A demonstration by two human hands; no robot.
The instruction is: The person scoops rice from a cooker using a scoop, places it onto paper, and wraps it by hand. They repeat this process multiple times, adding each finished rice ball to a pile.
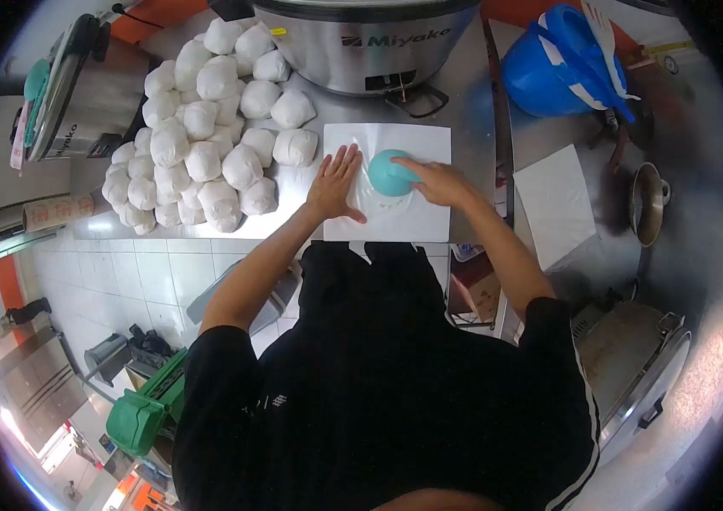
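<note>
The left hand (337, 183) lies flat on the left part of a white sheet (421, 223), and its fingers are spread, with the thumb pointing away from them, towards the near edge. The right hand (440, 182) has its grip on the right side of a teal bowl (388, 175), with the forefinger reaching over the top. The bowl is on the sheet, a little right of its middle, near the left hand but apart from it. Some small white bits (391, 203) lie just beside the bowl, on its near side. Between the left hand and the bowl, the surface looks shiny and creased.

The sheet lies at the near edge of the metal worktop (474, 153), closer to the right edge than to the left. Many white bundles (204, 162) are piled over the left part of the worktop, and the nearest ones stand just beside the sheet. A large cooker (361, 64) stands behind the sheet, towards the far edge. Beyond the right edge, a blue bucket (540, 81) and another white sheet (555, 204) are on a neighbouring surface.
</note>
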